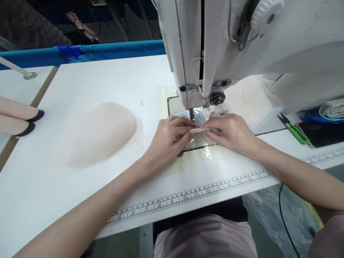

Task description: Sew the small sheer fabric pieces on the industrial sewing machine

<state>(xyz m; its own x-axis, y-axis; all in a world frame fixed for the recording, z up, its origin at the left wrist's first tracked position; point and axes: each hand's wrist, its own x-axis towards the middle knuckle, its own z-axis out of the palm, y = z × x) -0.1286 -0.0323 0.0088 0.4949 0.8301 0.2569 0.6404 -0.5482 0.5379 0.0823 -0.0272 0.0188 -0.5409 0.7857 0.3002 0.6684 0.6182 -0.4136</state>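
Note:
My left hand (170, 138) and my right hand (231, 132) meet just in front of the needle of a white sewing machine (215, 43). Both pinch a small, thin, pale pink fabric strip (200, 130), which lies flat over the metal needle plate (197, 145). The left fingers are curled on its left end. Those of the right hand press its right end. The needle and presser foot (192, 115) stand just behind the strip.
A heap of pale pink sheer fabric (99, 130) lies on the white table (80, 186) to the left. A printed ruler (188, 197) runs along the front edge. Green thread snips (294, 130) lie at the right. More pale fabric (249, 100) sits behind the machine.

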